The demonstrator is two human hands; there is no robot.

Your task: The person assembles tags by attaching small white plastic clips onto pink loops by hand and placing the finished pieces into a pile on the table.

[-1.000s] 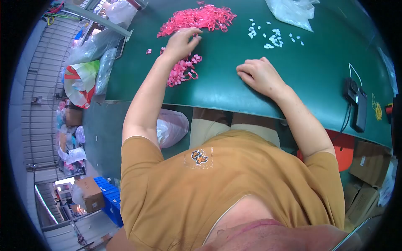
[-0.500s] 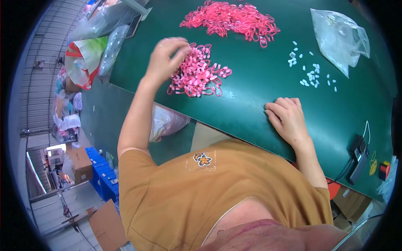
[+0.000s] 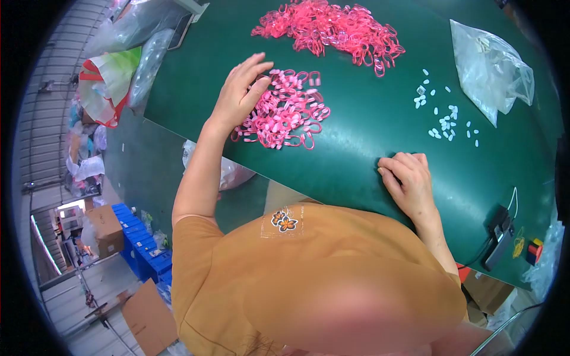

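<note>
- Glossy pink loops (image 3: 291, 113), pale-beaded, heaped near the bench's (image 3: 356, 118) near-left corner
- Left hand (image 3: 238, 95) at them, grip open — any hold unclear
- Right hand (image 3: 411, 181): grip curled — contents hidden

Shirt (image 3: 237, 261): partly blurred | green table (image 3: 356, 113): cut off at top

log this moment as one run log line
left hand: at pink-white loop pile | right hand: curled on green table | white pieces: scattered beside plastic bag

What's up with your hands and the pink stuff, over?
Left hand open, at the near pink pile. Right hand curled on green table, contents hidden. Nothing seen blocking left hand from near pink pile.
</note>
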